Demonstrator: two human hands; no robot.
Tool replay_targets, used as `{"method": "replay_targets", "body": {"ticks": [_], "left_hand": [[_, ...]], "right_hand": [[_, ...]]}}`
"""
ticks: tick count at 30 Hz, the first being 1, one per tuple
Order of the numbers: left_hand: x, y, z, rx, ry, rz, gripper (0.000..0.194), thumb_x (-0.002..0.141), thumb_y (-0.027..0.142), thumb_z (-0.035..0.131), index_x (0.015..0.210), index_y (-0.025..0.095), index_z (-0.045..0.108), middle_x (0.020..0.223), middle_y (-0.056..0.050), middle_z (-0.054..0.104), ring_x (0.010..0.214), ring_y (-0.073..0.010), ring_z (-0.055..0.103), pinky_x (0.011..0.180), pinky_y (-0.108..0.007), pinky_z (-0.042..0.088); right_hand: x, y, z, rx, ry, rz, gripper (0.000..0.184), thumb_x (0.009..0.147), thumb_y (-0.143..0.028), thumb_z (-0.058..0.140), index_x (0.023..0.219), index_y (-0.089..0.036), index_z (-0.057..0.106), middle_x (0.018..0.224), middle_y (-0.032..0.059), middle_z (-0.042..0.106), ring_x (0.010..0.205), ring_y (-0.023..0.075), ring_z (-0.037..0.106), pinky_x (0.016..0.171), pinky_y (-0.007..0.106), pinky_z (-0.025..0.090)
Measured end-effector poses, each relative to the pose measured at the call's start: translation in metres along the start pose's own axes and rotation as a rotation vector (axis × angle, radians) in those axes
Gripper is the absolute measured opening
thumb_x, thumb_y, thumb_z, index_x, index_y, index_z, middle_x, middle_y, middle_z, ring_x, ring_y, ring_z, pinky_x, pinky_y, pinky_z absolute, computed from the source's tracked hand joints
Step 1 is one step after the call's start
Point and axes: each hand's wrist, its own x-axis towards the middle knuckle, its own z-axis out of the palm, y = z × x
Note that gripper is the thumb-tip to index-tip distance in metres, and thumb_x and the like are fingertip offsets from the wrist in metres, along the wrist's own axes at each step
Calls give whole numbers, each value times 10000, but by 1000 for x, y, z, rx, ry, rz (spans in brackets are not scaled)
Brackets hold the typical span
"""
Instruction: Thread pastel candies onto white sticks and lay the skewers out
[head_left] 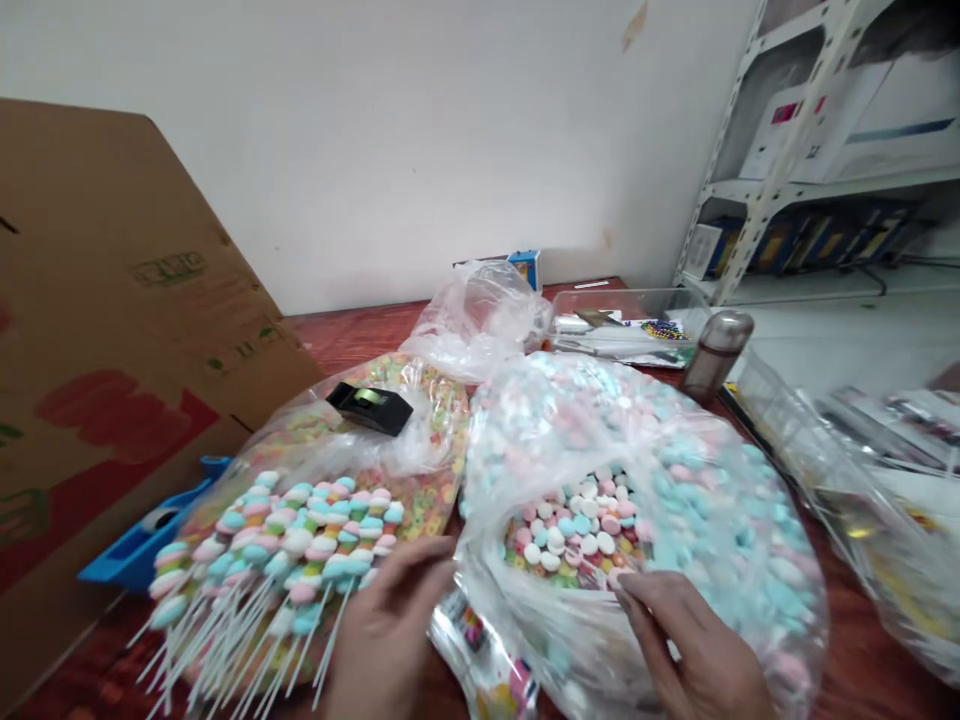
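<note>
My left hand (394, 630) sits with its fingers apart at the near end of a bundle of pastel candy skewers (289, 540), whose white sticks fan towards me. The skewers lie on a clear bag of colourful ring cereal (427, 440). My right hand (694, 640) reaches over the rim of a large plastic bag (720, 470), its fingertips at the bag's mouth. Inside are pink, white and blue round candies (577, 530). Whether those fingers pinch anything is hidden. A printed foil packet (480, 650) lies between my hands.
A large cardboard sheet (112, 330) stands at the left, with a blue tape dispenser (142, 540) against it. A black device (369, 407) rests on the cereal bag. Behind are a steel flask (716, 355), a clear box (626, 325) and a white metal shelf (780, 150).
</note>
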Motion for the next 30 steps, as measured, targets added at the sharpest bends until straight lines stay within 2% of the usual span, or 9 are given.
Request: {"method": "replay_targets", "body": {"ticks": [2, 3, 6, 13, 16, 19, 23, 27, 30], "left_hand": [[-14, 0, 52, -177, -373, -174, 306, 546, 352, 838, 822, 238, 772, 852, -82, 756, 800, -284, 689, 739, -371, 570], [-22, 0, 73, -270, -487, -229, 302, 540, 340, 845, 814, 232, 775, 820, -81, 755, 769, -267, 688, 730, -358, 567], [-44, 0, 110, -430, -663, -292, 199, 623, 328, 811, 772, 203, 773, 672, -56, 716, 647, -200, 657, 673, -307, 548], [-52, -9, 119, -396, -707, -249, 136, 713, 263, 739, 802, 160, 745, 618, -23, 687, 593, -155, 630, 613, -263, 514], [-31, -18, 113, -61, -719, 0, 195, 730, 210, 706, 919, 190, 746, 796, -51, 733, 739, -202, 666, 716, -313, 523], [-3, -24, 112, 311, -612, 364, 216, 813, 148, 580, 953, 212, 731, 948, -78, 719, 905, -237, 651, 832, -364, 495], [22, -28, 135, 489, -592, 582, 242, 879, 126, 469, 944, 216, 683, 954, -74, 677, 936, -227, 622, 837, -357, 487], [29, -32, 169, 611, -559, 645, 227, 879, 90, 450, 946, 205, 635, 934, -61, 630, 910, -221, 589, 818, -350, 470], [30, -36, 180, 663, -558, 657, 179, 882, 110, 470, 915, 210, 615, 912, -49, 619, 904, -222, 576, 805, -344, 451]], "right_hand": [[-8, 1, -1, -12, 12, -1, 215, 915, -196, 531, 1121, -238, 576, 966, 62, 683, 931, 179, 670, 805, 260, 545], [-12, 3, -2, -24, 16, -7, 214, 909, -200, 543, 1117, -237, 580, 970, 66, 687, 931, 182, 673, 804, 261, 548], [-25, 14, -5, -55, 29, -23, 204, 893, -207, 567, 1092, -240, 601, 954, 64, 697, 877, 177, 689, 750, 240, 559], [-37, 12, 3, 125, 40, 95, 196, 913, -227, 525, 1087, -248, 611, 971, 51, 681, 872, 161, 672, 771, 221, 526], [-36, 15, 6, 257, -81, 296, 198, 954, -301, 437, 1011, -251, 620, 902, 21, 681, 826, 155, 658, 733, 213, 509], [-24, 34, 3, 265, -211, 502, 272, 955, -379, 411, 838, -240, 614, 774, -3, 666, 733, 158, 641, 647, 206, 486], [13, 54, 4, 121, -245, 561, 250, 924, -361, 428, 760, -225, 558, 756, 10, 641, 738, 182, 616, 665, 249, 445], [53, 50, 26, 65, -232, 575, 258, 931, -355, 402, 749, -225, 531, 741, 14, 621, 717, 185, 592, 636, 254, 394], [68, 47, 47, 35, -219, 599, 219, 918, -334, 408, 782, -217, 535, 739, 33, 620, 703, 200, 585, 611, 263, 358]]}}
